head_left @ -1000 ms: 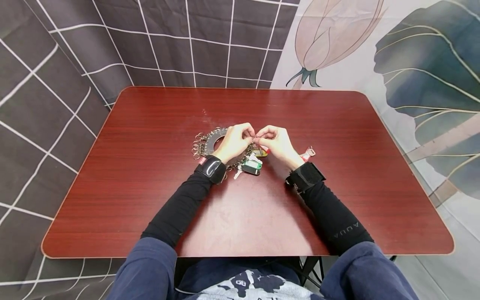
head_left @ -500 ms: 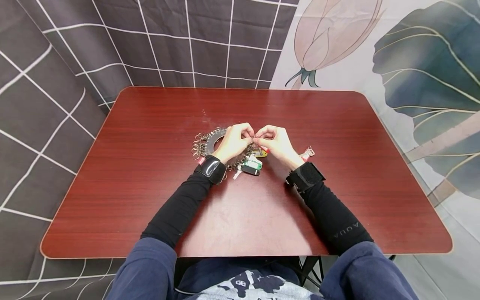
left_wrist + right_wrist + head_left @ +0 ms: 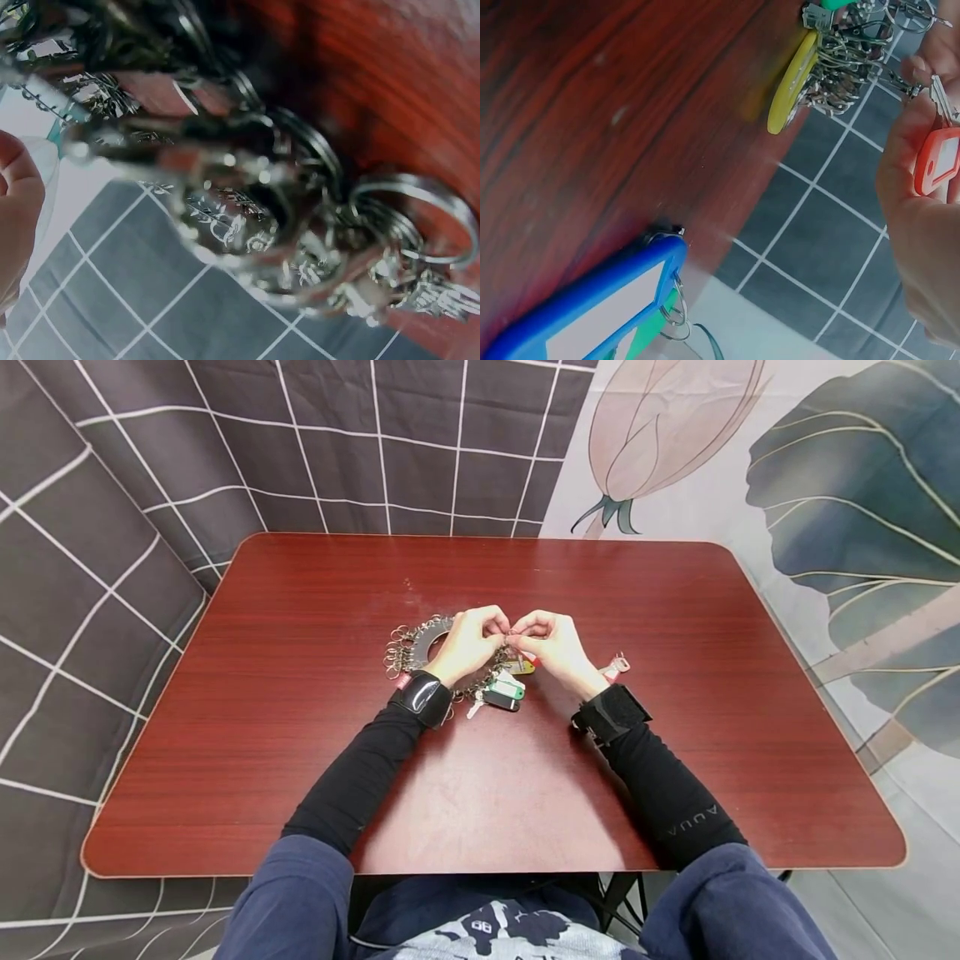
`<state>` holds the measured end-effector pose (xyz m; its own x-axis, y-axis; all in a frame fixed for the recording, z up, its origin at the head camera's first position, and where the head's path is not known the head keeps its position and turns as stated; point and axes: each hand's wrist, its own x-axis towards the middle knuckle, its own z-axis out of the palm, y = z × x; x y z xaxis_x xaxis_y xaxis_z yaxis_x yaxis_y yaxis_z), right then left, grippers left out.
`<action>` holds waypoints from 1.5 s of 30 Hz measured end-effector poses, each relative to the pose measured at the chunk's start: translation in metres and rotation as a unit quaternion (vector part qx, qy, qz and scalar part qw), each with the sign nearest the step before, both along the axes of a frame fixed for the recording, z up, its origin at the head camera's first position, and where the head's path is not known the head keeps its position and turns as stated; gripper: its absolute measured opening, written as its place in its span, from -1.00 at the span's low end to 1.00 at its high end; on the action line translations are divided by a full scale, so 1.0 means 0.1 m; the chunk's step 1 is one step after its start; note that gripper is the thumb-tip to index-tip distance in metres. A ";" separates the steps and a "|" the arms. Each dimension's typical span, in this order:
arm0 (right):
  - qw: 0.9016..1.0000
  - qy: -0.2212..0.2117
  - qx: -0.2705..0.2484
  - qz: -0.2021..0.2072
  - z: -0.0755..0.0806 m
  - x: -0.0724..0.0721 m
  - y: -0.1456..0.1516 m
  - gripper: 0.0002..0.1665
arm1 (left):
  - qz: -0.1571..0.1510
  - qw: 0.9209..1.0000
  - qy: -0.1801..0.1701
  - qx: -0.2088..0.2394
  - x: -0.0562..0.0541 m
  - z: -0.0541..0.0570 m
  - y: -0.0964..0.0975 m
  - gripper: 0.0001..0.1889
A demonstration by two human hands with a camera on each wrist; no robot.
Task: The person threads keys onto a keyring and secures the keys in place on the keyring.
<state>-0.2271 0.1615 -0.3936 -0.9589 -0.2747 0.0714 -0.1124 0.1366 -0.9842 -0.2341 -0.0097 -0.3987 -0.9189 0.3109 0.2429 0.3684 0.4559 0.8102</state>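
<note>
Near the table's middle lies a grey ring-shaped plate (image 3: pixel 417 652) hung with many small metal clasps and split rings (image 3: pixel 420 202). My left hand (image 3: pixel 468 645) reaches over it, its fingertips pinching a small metal clasp (image 3: pixel 906 87) at the ring's right side. Fingertip to fingertip with it, my right hand (image 3: pixel 557 650) pinches a key (image 3: pixel 940 99) with a red tag (image 3: pixel 939 159), which lies against the palm. The exact contact between key and clasp is hidden by the fingers. A yellow tag (image 3: pixel 521 667), a green tag (image 3: pixel 512 685) and a black tag (image 3: pixel 501 701) hang at the ring's lower right.
A small red-and-clear piece (image 3: pixel 617 667) shows beside the right wrist. In the right wrist view, a blue tag (image 3: pixel 600 304) with a split ring lies on the red-brown table (image 3: pixel 300 735). Grey checked cloth (image 3: pixel 330 452) stands behind the table.
Both hands keep the same place and pinch, fingertips together. The ring and its tags have not visibly moved.
</note>
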 end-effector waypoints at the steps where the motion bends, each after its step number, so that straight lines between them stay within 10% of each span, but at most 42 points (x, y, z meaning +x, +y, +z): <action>1: 1.000 0.000 -0.002 0.003 0.00 0.00 0.00 -0.75 | -0.001 1.000 -0.002 -0.002 0.00 0.00 0.00 -0.91; 45: 1.000 0.009 0.019 -0.013 0.00 0.00 -0.02 -0.76 | -0.020 0.999 0.000 -0.034 -0.01 0.01 -0.03 -0.86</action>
<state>-0.2270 0.1595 -0.3939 -0.9642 -0.2534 0.0787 -0.1262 0.1773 -0.9760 -0.2351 -0.0123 -0.3975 -0.9054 0.3632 0.2197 0.3872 0.4945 0.7782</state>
